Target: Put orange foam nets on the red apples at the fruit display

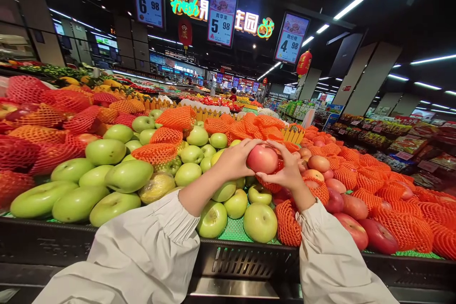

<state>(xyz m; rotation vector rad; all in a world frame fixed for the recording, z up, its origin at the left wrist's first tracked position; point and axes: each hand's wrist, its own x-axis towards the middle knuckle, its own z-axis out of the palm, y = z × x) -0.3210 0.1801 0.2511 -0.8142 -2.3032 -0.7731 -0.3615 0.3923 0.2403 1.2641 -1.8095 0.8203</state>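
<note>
A red apple (262,158) is held up between both hands over the fruit display. My left hand (238,157) curls round its left side, fingers on top. My right hand (289,171) grips it from the right, with the thumb below and the fingers above. Green apples (260,222) lie under and to the left of my hands, one of them wrapped in yellowish film (157,187). Close to my right wrist are red apples (351,230), many in orange foam nets (288,223).
Red foam-netted fruit (53,152) is piled at the left. The black display edge (245,259) runs along the front, with green matting (233,229) behind it. Price signs (222,18) hang overhead. Packaged-goods shelves (399,145) stand at the right. A person (233,95) is far off.
</note>
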